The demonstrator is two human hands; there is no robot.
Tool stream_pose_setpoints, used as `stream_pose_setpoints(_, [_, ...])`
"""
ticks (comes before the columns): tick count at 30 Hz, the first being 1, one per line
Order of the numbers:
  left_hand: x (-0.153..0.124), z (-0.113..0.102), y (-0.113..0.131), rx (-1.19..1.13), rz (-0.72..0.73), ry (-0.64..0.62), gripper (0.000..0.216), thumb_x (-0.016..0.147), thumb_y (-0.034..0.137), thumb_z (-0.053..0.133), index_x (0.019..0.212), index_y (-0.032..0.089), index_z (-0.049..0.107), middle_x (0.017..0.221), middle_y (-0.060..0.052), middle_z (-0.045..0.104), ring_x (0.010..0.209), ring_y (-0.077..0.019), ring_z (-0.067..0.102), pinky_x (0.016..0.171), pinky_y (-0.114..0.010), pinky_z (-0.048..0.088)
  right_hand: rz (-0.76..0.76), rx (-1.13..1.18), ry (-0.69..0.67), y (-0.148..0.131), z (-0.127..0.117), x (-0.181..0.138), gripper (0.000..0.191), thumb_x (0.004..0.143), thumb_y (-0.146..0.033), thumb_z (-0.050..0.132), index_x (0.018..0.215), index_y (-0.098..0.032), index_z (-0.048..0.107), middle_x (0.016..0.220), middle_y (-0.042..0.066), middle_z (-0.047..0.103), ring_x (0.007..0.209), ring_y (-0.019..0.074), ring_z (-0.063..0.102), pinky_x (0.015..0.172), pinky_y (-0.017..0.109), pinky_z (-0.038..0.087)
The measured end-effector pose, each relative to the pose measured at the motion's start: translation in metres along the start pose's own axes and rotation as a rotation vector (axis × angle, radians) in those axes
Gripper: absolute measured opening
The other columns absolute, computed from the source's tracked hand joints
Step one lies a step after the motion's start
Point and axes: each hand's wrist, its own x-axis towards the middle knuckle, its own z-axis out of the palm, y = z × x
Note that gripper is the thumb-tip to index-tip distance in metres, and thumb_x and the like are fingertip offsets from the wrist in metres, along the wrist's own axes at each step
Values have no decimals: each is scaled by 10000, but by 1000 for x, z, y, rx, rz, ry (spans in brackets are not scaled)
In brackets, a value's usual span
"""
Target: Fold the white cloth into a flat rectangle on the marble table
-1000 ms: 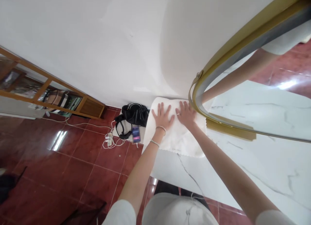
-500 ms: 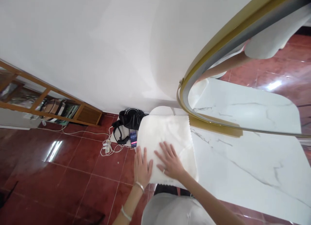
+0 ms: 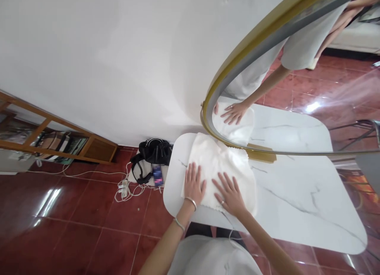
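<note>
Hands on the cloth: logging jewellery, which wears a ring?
The right hand, with a ring on one finger; the left hand has bare fingers but bracelets on its wrist.

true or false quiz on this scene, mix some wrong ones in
1. The left hand and the right hand lie flat on the white cloth. True.
2. The cloth is inside a drawer. False: it lies spread on the marble table.
3. The black bag sits on the table. False: it is on the red floor, by the wall.
4. A gold-framed mirror stands beyond the cloth. True.
</note>
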Motion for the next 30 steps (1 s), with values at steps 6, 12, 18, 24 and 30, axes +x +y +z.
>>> stream_pose_setpoints(6, [27,-3,-39,9,-77,71,579,940,324,401,1477,153,267,1566,-132,184,1456,-256,112,1168,-482,212,-33,16,30,-10,7,61,543,963,-392,398,1480,-293,266,1571,77,179,1452,301,89,1131,587,157])
stream_pose_setpoints(12, [-39,-11,-59,65,-175,141,588,959,313,355,1500,145,195,1561,-148,201,1451,-274,137,1145,-490,260,-160,52,-1,-59,12,46,627,931,-383,467,1496,-294,211,1573,89,156,1445,337,100,1122,608,161])
stream_pose_setpoints(18, [-121,-3,-39,117,-205,130,661,953,317,367,1517,203,43,1571,-125,171,1445,-283,167,1116,-491,311,-333,67,-65,-61,1,-15,645,934,-402,452,1501,-306,160,1578,54,141,1443,311,139,1118,565,232])
stream_pose_setpoints(24, [-118,5,15,30,-129,-136,649,909,320,404,1504,175,189,1568,-120,173,1444,-291,161,1124,-470,300,-299,-16,-72,-13,-4,-82,639,936,-444,446,1499,-313,174,1558,43,218,1431,293,203,1094,525,311])
stream_pose_setpoints(30, [-64,3,62,-64,-23,-367,593,923,395,365,1459,143,336,1558,-132,202,1437,-309,187,1140,-475,266,-82,-41,-36,27,-5,-115,641,920,-460,469,1491,-352,199,1546,23,251,1417,281,247,1106,524,316])
